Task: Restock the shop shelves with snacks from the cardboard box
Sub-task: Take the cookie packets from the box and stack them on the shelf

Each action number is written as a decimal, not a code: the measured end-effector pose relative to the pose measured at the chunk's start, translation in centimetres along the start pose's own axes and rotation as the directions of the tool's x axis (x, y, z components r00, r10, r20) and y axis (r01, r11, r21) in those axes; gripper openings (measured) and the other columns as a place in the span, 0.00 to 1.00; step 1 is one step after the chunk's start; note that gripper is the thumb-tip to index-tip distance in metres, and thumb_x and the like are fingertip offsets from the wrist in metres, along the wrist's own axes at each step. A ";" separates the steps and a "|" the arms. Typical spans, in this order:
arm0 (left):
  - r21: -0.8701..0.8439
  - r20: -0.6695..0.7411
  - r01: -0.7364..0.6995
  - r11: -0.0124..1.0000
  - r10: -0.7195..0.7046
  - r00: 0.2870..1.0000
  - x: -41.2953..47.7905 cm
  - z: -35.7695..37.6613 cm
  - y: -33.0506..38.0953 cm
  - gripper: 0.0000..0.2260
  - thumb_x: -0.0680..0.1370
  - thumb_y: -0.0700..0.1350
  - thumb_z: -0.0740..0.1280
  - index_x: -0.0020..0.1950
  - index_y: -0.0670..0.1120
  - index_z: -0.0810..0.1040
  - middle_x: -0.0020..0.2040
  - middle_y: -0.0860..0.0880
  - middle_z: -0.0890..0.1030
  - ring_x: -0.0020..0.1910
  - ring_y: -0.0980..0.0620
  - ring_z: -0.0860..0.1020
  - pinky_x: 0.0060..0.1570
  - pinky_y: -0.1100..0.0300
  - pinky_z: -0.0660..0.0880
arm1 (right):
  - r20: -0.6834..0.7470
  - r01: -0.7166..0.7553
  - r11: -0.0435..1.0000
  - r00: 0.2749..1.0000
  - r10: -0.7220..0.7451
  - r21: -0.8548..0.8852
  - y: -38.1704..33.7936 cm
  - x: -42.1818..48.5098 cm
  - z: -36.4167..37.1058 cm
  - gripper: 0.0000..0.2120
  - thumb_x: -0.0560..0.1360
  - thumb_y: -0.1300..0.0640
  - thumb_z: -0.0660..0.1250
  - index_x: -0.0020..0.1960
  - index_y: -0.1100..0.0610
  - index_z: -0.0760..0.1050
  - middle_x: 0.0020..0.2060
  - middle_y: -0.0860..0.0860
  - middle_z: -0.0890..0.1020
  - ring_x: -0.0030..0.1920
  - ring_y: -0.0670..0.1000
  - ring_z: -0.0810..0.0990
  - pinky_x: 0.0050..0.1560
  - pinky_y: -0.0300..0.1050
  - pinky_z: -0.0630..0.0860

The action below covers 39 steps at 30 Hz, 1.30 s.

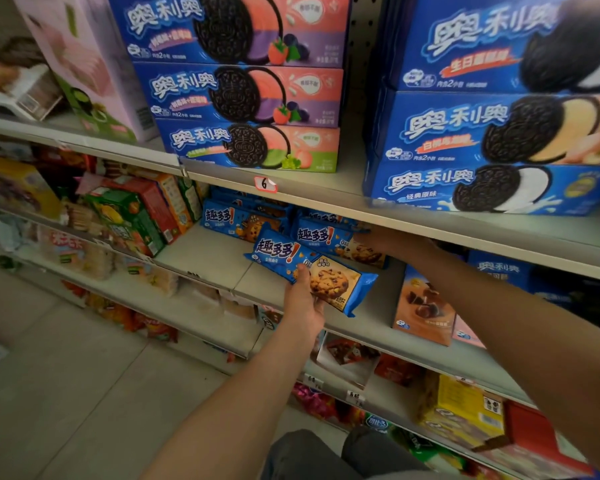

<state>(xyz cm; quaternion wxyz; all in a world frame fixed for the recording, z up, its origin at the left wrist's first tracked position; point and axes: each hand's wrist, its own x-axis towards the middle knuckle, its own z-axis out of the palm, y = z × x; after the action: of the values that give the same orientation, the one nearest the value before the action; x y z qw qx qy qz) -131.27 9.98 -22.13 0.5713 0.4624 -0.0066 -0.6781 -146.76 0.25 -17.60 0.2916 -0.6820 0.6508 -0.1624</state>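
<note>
left hand grasps blue 趣多多 cookie pack | right hand at shelved 趣多多 packs, grip unclear under shelf lip | 奥利奥 boxes above | tag reads "6"

L hand w/ blue cookie pack

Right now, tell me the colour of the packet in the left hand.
Blue packet, with a brown chocolate-chip cookie printed on it; the head view shows it.
</note>
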 end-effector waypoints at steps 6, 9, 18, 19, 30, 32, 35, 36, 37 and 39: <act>0.027 0.045 0.033 0.999 -0.034 0.998 -1.2 0.9 0.1 0.21 0.79 0.52 0.62 0.67 0.42 0.70 0.59 0.41 0.79 0.49 0.47 0.80 0.39 0.56 0.79 | 0.553 -0.051 0.991 0.833 -0.027 0.125 -4.0 -3.7 -0.8 0.10 0.75 0.44 0.66 0.49 0.50 0.76 0.48 0.50 0.80 0.52 0.51 0.78 0.58 0.49 0.76; 0.074 0.094 0.031 0.997 -0.038 0.995 -1.3 1.4 0.4 0.20 0.80 0.52 0.60 0.68 0.41 0.70 0.55 0.42 0.80 0.49 0.47 0.80 0.45 0.54 0.78 | 0.553 -0.073 0.993 0.833 0.012 0.090 -4.3 -3.1 -1.1 0.09 0.74 0.51 0.69 0.50 0.54 0.74 0.44 0.50 0.80 0.46 0.48 0.79 0.49 0.44 0.79; 0.188 0.067 0.165 0.968 -0.181 0.981 -0.1 2.2 0.4 0.08 0.81 0.44 0.61 0.54 0.39 0.72 0.45 0.42 0.78 0.47 0.46 0.78 0.61 0.51 0.73 | 0.486 -0.035 0.999 0.873 0.039 -0.016 -2.5 -1.7 -0.9 0.18 0.73 0.50 0.69 0.54 0.63 0.77 0.52 0.59 0.83 0.46 0.54 0.84 0.51 0.48 0.81; 0.209 0.060 0.175 0.962 -0.191 0.980 0.0 2.3 0.5 0.07 0.81 0.43 0.61 0.54 0.39 0.72 0.45 0.41 0.77 0.46 0.46 0.77 0.63 0.51 0.72 | 0.469 -0.002 0.997 0.882 0.039 -0.078 -2.5 -1.7 -0.9 0.22 0.72 0.46 0.69 0.57 0.63 0.77 0.53 0.60 0.82 0.51 0.58 0.82 0.57 0.53 0.78; 0.452 -0.038 0.128 0.883 -0.125 0.991 2.8 3.4 2.9 0.14 0.79 0.30 0.56 0.64 0.34 0.69 0.39 0.42 0.71 0.37 0.51 0.72 0.51 0.59 0.75 | 0.254 0.128 0.867 0.967 -0.001 -0.482 -1.2 -0.7 1.1 0.24 0.70 0.45 0.68 0.62 0.55 0.72 0.53 0.53 0.78 0.52 0.53 0.76 0.54 0.47 0.75; 0.443 -0.025 0.124 0.888 -0.126 0.992 3.1 3.7 3.1 0.17 0.79 0.29 0.56 0.68 0.33 0.67 0.40 0.42 0.71 0.38 0.51 0.72 0.59 0.59 0.71 | 0.213 0.104 0.874 0.977 -0.001 -0.474 -1.1 -0.4 1.7 0.22 0.71 0.49 0.68 0.62 0.56 0.72 0.53 0.54 0.78 0.51 0.53 0.77 0.52 0.46 0.75; 0.419 -0.012 0.127 0.899 -0.134 0.991 3.2 4.2 3.1 0.17 0.79 0.28 0.56 0.68 0.33 0.67 0.41 0.41 0.71 0.41 0.49 0.73 0.61 0.60 0.70 | 0.171 0.085 0.885 0.985 -0.006 -0.457 -1.0 -0.1 2.2 0.20 0.72 0.53 0.69 0.61 0.58 0.72 0.54 0.55 0.78 0.53 0.54 0.76 0.47 0.43 0.71; 0.409 -0.018 0.132 0.903 -0.136 0.991 3.1 4.2 3.2 0.16 0.79 0.28 0.56 0.66 0.33 0.68 0.41 0.42 0.71 0.42 0.49 0.74 0.60 0.61 0.71 | 0.159 0.081 0.885 0.987 -0.007 -0.458 -1.0 -0.2 2.3 0.20 0.72 0.53 0.68 0.61 0.58 0.71 0.55 0.56 0.78 0.54 0.54 0.76 0.47 0.42 0.69; 0.394 -0.021 0.145 0.907 -0.149 0.989 3.0 4.3 3.2 0.13 0.79 0.28 0.57 0.62 0.33 0.70 0.40 0.42 0.71 0.41 0.50 0.73 0.57 0.61 0.72 | 0.142 0.074 0.889 0.990 -0.010 -0.453 -1.2 -0.3 2.5 0.19 0.73 0.53 0.67 0.61 0.59 0.71 0.56 0.56 0.77 0.55 0.55 0.76 0.48 0.43 0.69; 0.386 -0.039 0.173 0.906 -0.171 0.985 2.6 4.3 3.3 0.05 0.79 0.29 0.58 0.48 0.35 0.72 0.39 0.43 0.71 0.38 0.52 0.72 0.46 0.61 0.76 | 0.088 0.063 0.887 0.996 -0.025 -0.457 -1.5 -0.9 3.0 0.21 0.74 0.54 0.65 0.65 0.60 0.68 0.61 0.57 0.75 0.60 0.57 0.74 0.55 0.45 0.71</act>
<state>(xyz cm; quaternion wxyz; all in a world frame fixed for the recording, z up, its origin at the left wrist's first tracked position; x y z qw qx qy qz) -131.25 4.54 -19.46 0.4066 0.5666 -0.0987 -0.7099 -143.86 1.70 -18.89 0.1441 -0.7520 0.6430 0.0169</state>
